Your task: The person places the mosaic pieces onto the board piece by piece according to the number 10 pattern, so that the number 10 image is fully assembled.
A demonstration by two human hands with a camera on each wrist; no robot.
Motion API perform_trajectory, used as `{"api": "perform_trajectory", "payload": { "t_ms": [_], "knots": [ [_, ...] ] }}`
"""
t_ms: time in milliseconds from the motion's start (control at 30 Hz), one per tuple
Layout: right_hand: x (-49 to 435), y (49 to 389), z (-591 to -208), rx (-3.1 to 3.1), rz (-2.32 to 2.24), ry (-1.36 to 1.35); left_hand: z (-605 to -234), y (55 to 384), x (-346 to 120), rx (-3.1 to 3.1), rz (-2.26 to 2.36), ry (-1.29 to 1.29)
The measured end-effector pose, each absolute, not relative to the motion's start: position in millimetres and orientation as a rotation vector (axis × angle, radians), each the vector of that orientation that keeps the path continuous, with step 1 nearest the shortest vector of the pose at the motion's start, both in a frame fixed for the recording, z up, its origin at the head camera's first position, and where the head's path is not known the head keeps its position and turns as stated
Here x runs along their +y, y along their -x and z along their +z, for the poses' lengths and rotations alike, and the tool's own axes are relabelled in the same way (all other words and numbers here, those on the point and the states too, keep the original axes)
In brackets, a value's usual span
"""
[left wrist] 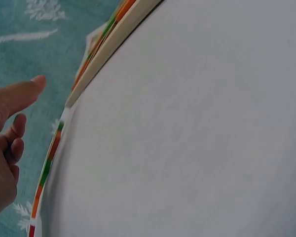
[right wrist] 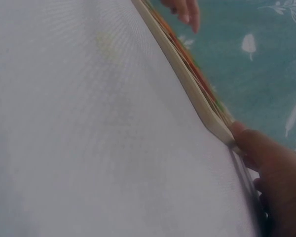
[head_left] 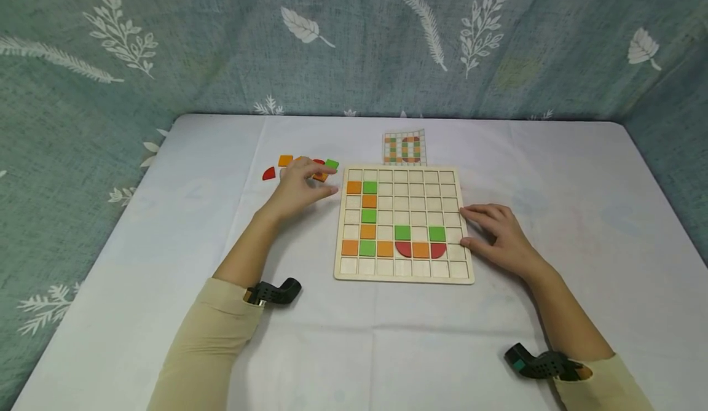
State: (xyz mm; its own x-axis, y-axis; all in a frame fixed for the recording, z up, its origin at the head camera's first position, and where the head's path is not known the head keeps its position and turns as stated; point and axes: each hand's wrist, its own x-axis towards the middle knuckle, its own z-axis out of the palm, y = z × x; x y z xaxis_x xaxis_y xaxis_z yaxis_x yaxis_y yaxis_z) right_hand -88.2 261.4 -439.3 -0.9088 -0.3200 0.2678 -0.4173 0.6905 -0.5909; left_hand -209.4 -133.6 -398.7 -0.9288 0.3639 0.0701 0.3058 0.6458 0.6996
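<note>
Pale wood forms the grid board (head_left: pixel 385 217), which lies on a white-covered table (head_left: pixel 310 349) in the head view, partly filled with green squares, orange squares and red quarter-circles. A pattern card (head_left: pixel 404 148) lies just beyond its far edge. The left hand (head_left: pixel 295 187) is over the loose tiles left of the board, thumb and index finger parted, with no piece visibly held; a loose orange square (head_left: pixel 285 160) and red quarter-circle (head_left: pixel 268 173) show beside it. The right hand (head_left: pixel 500 236) touches the board's right edge with thumb and fingertips, not wrapped round it. Choosing a tile seems the step in hand; against the card, the board's right-hand figure appears to lack its upper part, so the next move likely calls for pinching one matching piece.

In the left wrist view, the thumb stands clear of the fingers, nothing between them.

In the right wrist view, the thumb meets the board's edge; the fingers are mostly hidden.
</note>
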Motion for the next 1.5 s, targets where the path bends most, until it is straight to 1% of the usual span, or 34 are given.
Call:
{"api": "perform_trajectory", "payload": {
  "t_ms": [233,433,1033,1233,1500],
  "knots": [
    [262.1,87.8,-439.8,-2.751,1.019,-0.599,-408.8,224.3,-147.5,2.796,1.192,-0.369],
    [262.5,88.5,-441.5,-2.744,1.021,-0.615,-417.1,230.9,-153.2,2.834,1.130,-0.341],
    [262.1,89.9,-440.4,-2.750,1.003,-0.604,-422.3,232.9,-159.9,2.845,1.056,-0.455],
    [262.2,90.6,-439.9,-2.739,1.017,-0.617,-427.1,223.3,-162.8,2.826,1.149,-0.467],
    [262.9,90.4,-441.5,-2.737,1.021,-0.628,-432.2,212.2,-165.2,2.876,1.160,-0.572]
  ]
}}
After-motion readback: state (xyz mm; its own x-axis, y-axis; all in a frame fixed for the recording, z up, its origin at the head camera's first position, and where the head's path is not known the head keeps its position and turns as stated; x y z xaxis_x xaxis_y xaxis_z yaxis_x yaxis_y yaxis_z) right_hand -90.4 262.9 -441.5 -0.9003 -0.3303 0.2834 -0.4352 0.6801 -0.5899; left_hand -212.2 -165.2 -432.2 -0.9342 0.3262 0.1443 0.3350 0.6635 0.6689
